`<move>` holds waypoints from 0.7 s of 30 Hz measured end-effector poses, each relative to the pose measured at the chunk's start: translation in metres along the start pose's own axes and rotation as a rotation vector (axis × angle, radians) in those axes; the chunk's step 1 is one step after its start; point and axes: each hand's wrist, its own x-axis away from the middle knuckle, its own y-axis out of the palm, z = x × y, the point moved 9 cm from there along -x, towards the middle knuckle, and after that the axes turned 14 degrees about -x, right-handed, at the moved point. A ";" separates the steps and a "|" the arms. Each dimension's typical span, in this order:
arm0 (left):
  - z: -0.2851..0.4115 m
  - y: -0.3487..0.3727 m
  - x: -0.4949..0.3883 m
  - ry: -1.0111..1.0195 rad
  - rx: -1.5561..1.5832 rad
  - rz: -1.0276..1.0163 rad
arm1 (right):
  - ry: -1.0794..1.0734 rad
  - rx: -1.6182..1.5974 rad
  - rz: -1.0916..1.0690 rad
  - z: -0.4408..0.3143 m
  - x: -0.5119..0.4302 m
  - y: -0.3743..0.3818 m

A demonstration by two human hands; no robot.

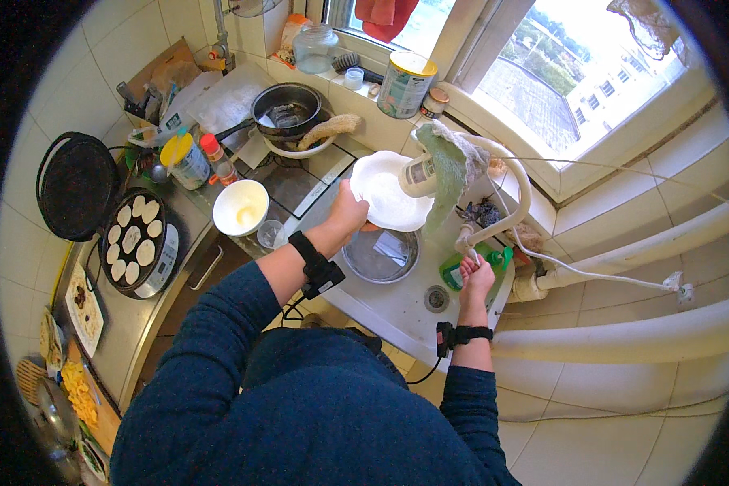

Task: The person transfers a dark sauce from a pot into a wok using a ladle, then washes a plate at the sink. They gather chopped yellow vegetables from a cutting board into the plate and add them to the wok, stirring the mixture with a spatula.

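My left hand [347, 209] grips the rim of a white scalloped dish [381, 188] over the sink [395, 313]. The dish is tilted beneath a faucet head [417, 176], which has a green cloth [446, 173] draped beside it. On the right, the fingers of my right hand [477, 276] are closed on the faucet handle [474, 256] at the base of the curved faucet pipe [519, 200]. A round metal basin [381, 273] sits in the sink below the dish. Whether water is running I cannot tell.
A green bottle [452, 273] stands beside my right hand. Left of the sink are a white bowl [240, 208] with yellowish residue and a clear plastic cup [271, 233]. Farther left, an open electric griddle [169, 252] holds several round dough pieces [146, 252]. A black pot [287, 109] stands behind.
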 end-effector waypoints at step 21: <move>0.012 0.000 0.010 -0.020 0.029 -0.010 | 0.042 -0.002 -0.096 0.006 -0.007 -0.001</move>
